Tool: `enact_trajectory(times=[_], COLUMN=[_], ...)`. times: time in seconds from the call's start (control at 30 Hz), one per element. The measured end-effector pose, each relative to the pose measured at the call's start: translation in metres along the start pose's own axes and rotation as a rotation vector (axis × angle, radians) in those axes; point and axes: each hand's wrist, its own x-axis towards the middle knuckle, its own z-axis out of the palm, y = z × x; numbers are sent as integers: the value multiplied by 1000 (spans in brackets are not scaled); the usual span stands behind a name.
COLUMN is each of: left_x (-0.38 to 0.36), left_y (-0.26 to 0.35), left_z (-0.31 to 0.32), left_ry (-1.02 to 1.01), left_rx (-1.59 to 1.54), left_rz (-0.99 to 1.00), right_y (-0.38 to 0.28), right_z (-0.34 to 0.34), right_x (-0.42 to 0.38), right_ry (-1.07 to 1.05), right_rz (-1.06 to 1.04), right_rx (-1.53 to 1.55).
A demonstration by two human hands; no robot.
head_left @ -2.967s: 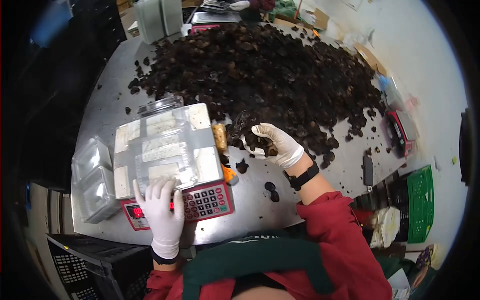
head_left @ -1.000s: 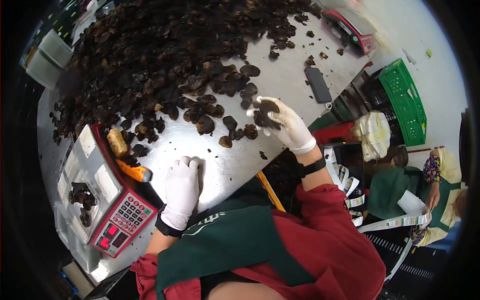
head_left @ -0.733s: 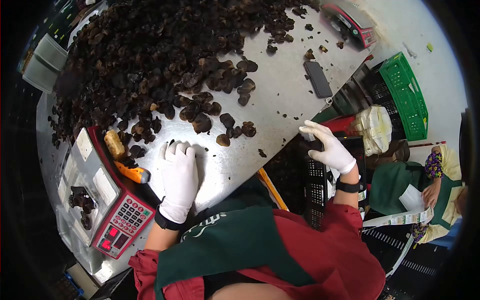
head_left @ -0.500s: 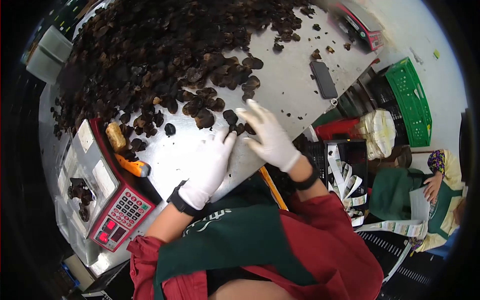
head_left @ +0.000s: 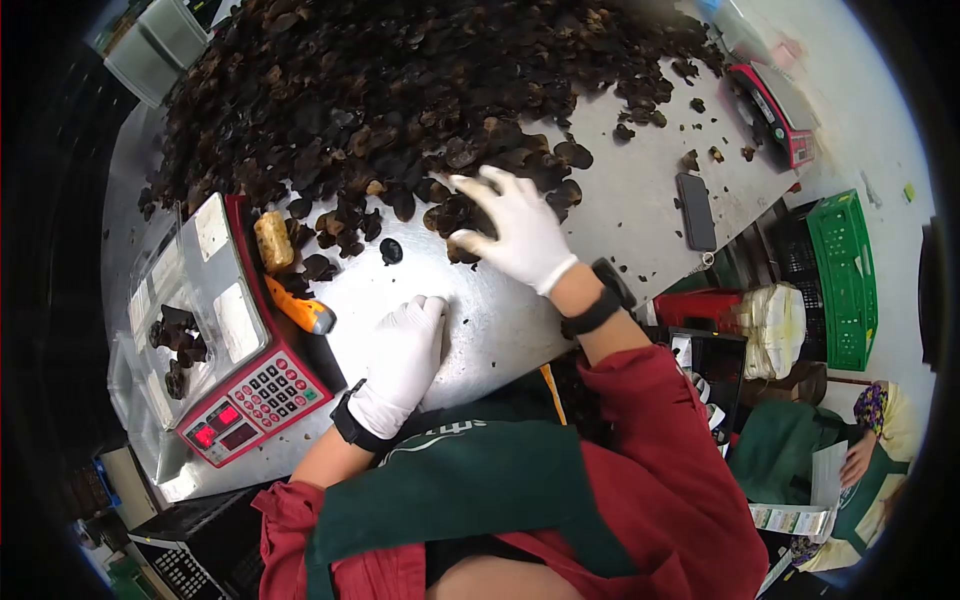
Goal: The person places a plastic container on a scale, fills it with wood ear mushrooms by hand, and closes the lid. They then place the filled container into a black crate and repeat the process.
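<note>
A big heap of dark brown, leaf-like pieces (head_left: pixel 370 90) covers the far part of the metal table (head_left: pixel 520 320). My gloved right hand (head_left: pixel 515 225) is over the near edge of the heap, fingers spread, with dark pieces beneath its fingertips. My gloved left hand (head_left: pixel 405 355) rests on the bare metal with its fingers curled together; whatever they may hold is hidden. One black piece (head_left: pixel 391 251) lies alone beyond it. To the left stands a red scale (head_left: pixel 265 400) with a clear container (head_left: pixel 165 340) holding a few dark pieces.
An orange-handled tool (head_left: pixel 300 307) and a yellowish block (head_left: pixel 273 241) lie beside the scale. A phone (head_left: pixel 696 212) and a second red scale (head_left: pixel 780 115) are at the right. Beyond the table are a green crate (head_left: pixel 842 280) and another person (head_left: pixel 860 480) holding labels.
My right hand has moved further over the heap's edge, away from my left hand. My left hand has drawn back and its fingers have curled. The camera view has shifted.
</note>
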Motion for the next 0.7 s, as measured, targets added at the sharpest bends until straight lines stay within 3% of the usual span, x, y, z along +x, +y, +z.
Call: enact_trajectory(times=[0.03, 0.07, 0.1, 0.27, 0.37, 0.43, 0.5, 0.57, 0.7], left_x=[-2, -3, -5, -15, -22, -30, -40, -49, -70], left_y=[-2, -2, -2, 3, 4, 0, -3, -7, -15], left_z=[-2, -3, -4, -24, -46, -60, -73, -90, -134], left_ry=[3, 12, 21, 19, 49, 87, 152, 207, 324], left_rx=[2, -1, -6, -22, -50, -96, -180, -248, -286], left_rz=[-10, -24, -36, -45, -39, -32, -95, -100, -155], right_y=[-6, -8, -9, 11, 15, 15, -12, -7, -29], right_z=[12, 19, 23, 38, 26, 18, -23, -18, -3], right_x=[5, 4, 2, 11, 25, 32, 41, 43, 49], right_ry=[18, -114, -62, 87, 72, 80, -206, -367, -571], right_rz=[-108, -111, -144, -101, -65, 23, 477, 663, 671], right_rx=[-151, -164, -173, -25, 70, 391, 1131, 1681, 1942])
